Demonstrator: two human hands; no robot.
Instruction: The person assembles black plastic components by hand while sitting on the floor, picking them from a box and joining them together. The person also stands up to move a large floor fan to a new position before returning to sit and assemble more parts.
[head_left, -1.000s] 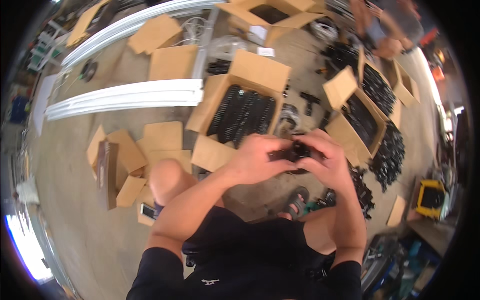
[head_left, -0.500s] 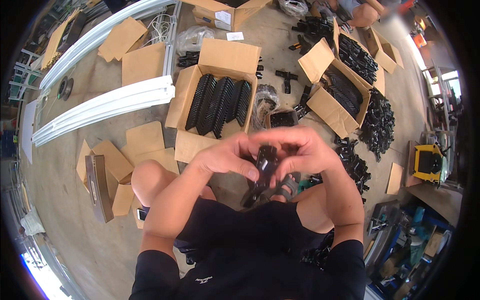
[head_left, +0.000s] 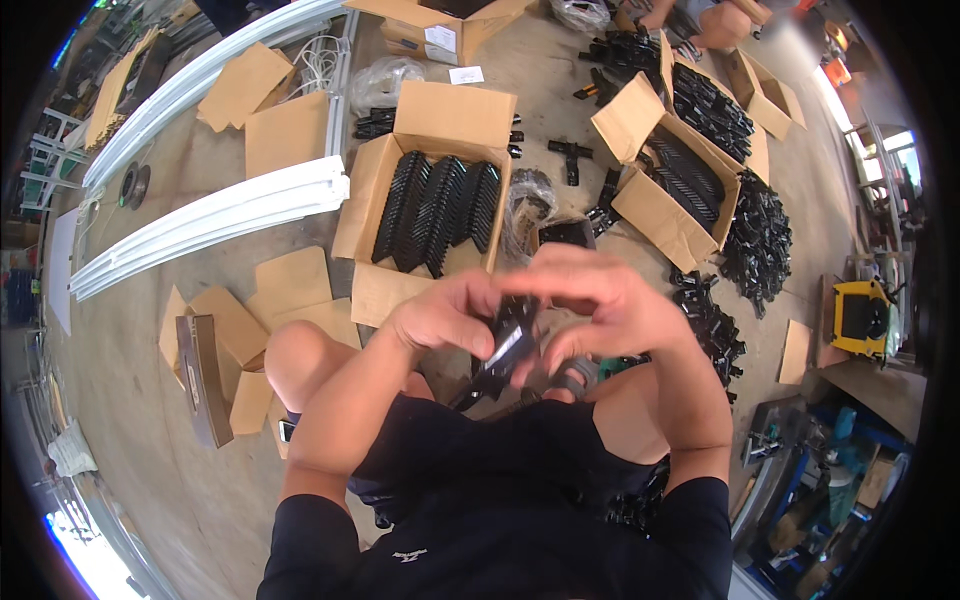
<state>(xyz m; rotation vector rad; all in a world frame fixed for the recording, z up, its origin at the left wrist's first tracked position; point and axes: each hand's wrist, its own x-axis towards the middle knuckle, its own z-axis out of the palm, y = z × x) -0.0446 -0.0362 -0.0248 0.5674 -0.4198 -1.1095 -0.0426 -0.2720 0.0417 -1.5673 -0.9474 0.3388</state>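
In front of my lap, my left hand (head_left: 447, 318) is closed round a black plastic connector (head_left: 508, 345), its thumb along the near side. The connector is tilted, its lower end pointing toward my left thigh. My right hand (head_left: 605, 305) arches over from the other side, its stretched fingers at the connector's upper end. A gap shows between the right thumb and the connector. Motion blurs the right fingertips, and whether they press on the part is unclear. Beyond my hands, an open cardboard box (head_left: 365, 205) holds neat rows of similar black parts (head_left: 430, 215).
A second open box (head_left: 640, 205) of black parts stands to the right, beside a loose heap (head_left: 757, 245). White metal profiles (head_left: 215, 220) and flattened cardboard (head_left: 290, 275) lie to the left. A yellow-framed case (head_left: 862, 318) stands far right. Another person's leg (head_left: 722, 27) shows at the top.
The connector has tilted further, its lower end swinging left. My right thumb has drawn away from it, widening the gap. My left hand has shifted slightly left and keeps its hold.
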